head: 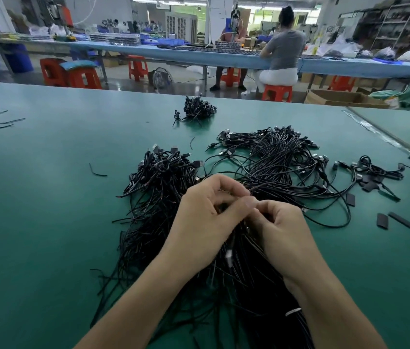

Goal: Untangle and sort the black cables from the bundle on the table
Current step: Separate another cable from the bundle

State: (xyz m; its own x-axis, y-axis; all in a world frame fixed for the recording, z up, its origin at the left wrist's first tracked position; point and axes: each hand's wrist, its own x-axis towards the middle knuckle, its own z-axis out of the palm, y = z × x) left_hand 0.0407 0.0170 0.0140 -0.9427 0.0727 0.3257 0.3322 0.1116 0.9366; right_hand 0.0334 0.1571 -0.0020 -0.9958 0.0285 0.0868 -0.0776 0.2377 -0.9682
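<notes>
Black cables, thin and rubber-sheathed with small metal-tipped plugs at their ends, lie in a dense tangled bundle on a green-matted work table, directly in front of the person and trailing back toward them. Left hand and right hand are drawn together above the middle of the bundle, fingers curled and fingertips almost meeting. Between them they pinch one thin black strand, which leads up and to the right toward a looser heap of looped cables just beside the bundle. The right hand's knuckles hide exactly how its fingers sit on the strand. A small separate pile of cables sits farther back, well apart. Short flat black sleeve pieces are scattered at the right, and a white tie crosses the bundle near the right wrist. Each cable looks light, limp and slightly springy, with a smooth sheath that should slide through the fingers, while the plugs are the parts likely to snag. The best hold is probably on the sheath just behind a plug, feeding the cable out along its length. A hard tug would likely tighten the surrounding loops.
</notes>
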